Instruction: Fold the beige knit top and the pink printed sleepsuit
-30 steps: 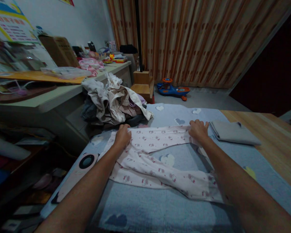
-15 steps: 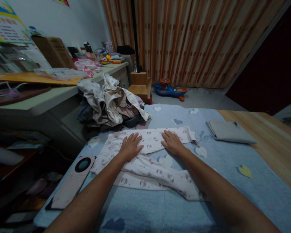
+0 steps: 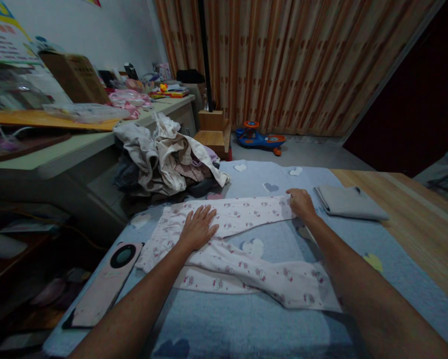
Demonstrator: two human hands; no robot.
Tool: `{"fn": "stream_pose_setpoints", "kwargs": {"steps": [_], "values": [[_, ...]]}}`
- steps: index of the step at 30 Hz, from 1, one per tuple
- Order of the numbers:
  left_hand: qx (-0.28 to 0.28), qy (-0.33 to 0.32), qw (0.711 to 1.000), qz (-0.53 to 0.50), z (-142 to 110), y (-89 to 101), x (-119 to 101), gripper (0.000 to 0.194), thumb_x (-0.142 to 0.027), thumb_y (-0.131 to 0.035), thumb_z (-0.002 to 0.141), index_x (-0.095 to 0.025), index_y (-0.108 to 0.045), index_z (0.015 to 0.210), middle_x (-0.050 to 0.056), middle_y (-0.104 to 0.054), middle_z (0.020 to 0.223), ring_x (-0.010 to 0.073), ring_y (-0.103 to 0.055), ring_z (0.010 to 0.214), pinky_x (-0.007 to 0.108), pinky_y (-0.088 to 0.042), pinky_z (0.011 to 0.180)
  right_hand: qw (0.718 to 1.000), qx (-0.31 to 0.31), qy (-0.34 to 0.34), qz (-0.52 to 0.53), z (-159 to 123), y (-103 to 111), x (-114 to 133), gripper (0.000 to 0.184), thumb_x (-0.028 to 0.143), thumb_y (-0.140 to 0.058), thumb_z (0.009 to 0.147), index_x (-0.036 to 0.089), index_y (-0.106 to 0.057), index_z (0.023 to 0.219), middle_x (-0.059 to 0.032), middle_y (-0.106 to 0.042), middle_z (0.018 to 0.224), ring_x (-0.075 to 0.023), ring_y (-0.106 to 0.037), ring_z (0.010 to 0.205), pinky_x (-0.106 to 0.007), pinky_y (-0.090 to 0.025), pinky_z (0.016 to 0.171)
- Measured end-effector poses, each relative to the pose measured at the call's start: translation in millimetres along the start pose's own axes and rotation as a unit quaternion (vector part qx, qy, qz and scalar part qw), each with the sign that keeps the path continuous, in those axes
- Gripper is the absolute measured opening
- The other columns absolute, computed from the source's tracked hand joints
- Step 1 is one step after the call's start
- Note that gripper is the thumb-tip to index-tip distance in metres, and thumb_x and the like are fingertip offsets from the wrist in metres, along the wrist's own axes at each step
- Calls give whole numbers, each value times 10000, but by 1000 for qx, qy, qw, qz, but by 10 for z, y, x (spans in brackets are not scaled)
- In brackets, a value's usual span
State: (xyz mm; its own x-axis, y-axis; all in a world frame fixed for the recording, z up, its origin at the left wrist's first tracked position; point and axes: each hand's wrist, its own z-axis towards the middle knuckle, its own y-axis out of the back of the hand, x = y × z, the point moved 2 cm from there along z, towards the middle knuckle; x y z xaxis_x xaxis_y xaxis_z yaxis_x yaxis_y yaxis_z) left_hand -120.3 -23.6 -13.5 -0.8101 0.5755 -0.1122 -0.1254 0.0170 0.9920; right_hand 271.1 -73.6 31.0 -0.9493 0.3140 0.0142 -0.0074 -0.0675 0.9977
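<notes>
White children's pants with a small red-and-grey cartoon print lie spread on a blue cloth, waistband to the left and both legs pointing right. My left hand rests flat on the far leg near the waistband, fingers spread. At the cuff of that same leg, my right hand is closed around the fabric's end. The near leg lies slightly rumpled, and my right forearm covers its cuff.
A pink phone lies at the left edge of the blue cloth. A heap of clothes stands behind, beside a cluttered desk. To the right is a folded grey cloth. A blue ride-on toy stands on the floor.
My right hand has moved right from the middle of the far leg to its cuff and closed on it. The cuff's folded end now lies straighter. My left hand stays put.
</notes>
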Motion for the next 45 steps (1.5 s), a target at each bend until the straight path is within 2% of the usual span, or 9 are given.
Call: {"fn": "stream_pose_setpoints", "kwargs": {"steps": [7,11,18,22,26,31,37,40,45], "values": [[0,2,1000,-3,-2,13,-11,571,-485,-407,965,-257,-415,1489,73,-330,1601,302,-241,1486,536,-201,1179,997,74,8,-34,161,-86,-12,476,160,-605,644,230,-704,1104,-96,-585,1346,-305,-450,1263,-438,-351,1011],[1,2,1000,1,-3,17,-14,574,-493,-398,967,-263,-407,1493,69,-334,1599,299,-248,1484,534,-197,1181,991,119,41,-40,236,72,-33,242,272,-626,684,208,-737,890,-90,-672,1131,-270,-535,1125,-402,-364,951],[2,6,1000,-4,4,6,-2,570,-490,-411,962,-278,-409,1492,63,-343,1596,302,-261,1480,530,-199,1182,984,167,52,-42,307,420,-269,217,319,-580,807,187,-737,880,-63,-726,914,-206,-628,863,-294,-390,751],[-6,2,1000,-6,8,-20,14,572,-495,-405,964,-280,-404,1494,63,-349,1593,297,-254,1482,527,-186,1185,987,155,17,-47,300,524,-393,184,276,-603,809,192,-731,911,-72,-732,950,-202,-637,844,-277,-406,703],[-3,3,1000,-2,9,-28,16,580,-495,-406,963,-266,-404,1495,66,-337,1599,297,-240,1487,529,-191,1182,993,59,-66,-79,182,555,-389,306,214,-530,858,143,-666,1123,-173,-687,1105,-289,-618,1020,-412,-408,880],[-6,3,1000,-2,3,-13,2,564,-496,-399,966,-286,-413,1489,56,-334,1601,289,-245,1488,514,-191,1186,993,-57,-64,-82,-83,337,96,421,236,-464,902,121,-547,1298,-219,-556,1347,-336,-500,1237,-551,-262,1073],[-3,5,1000,-9,0,-1,-1,570,-483,-417,960,-270,-420,1489,72,-342,1595,306,-249,1485,538,-202,1183,991,29,127,30,-339,-239,900,629,442,-383,964,160,-313,1523,-140,-279,1610,-278,-206,1487,-500,-151,1188],[-6,0,1000,-8,-2,5,-3,574,-487,-411,961,-259,-422,1488,77,-349,1591,312,-261,1480,547,-211,1178,991,55,115,39,-375,-397,907,695,502,-313,982,100,-252,1546,-158,-215,1627,-286,-171,1502,-468,-158,1198],[-1,4,1000,-7,-2,8,-6,572,-480,-412,964,-260,-412,1492,69,-328,1602,307,-253,1484,540,-205,1181,998,48,36,3,-318,-450,463,699,521,-286,990,70,-287,1524,-183,-240,1614,-289,-205,1492,-441,-184,1193]]}}
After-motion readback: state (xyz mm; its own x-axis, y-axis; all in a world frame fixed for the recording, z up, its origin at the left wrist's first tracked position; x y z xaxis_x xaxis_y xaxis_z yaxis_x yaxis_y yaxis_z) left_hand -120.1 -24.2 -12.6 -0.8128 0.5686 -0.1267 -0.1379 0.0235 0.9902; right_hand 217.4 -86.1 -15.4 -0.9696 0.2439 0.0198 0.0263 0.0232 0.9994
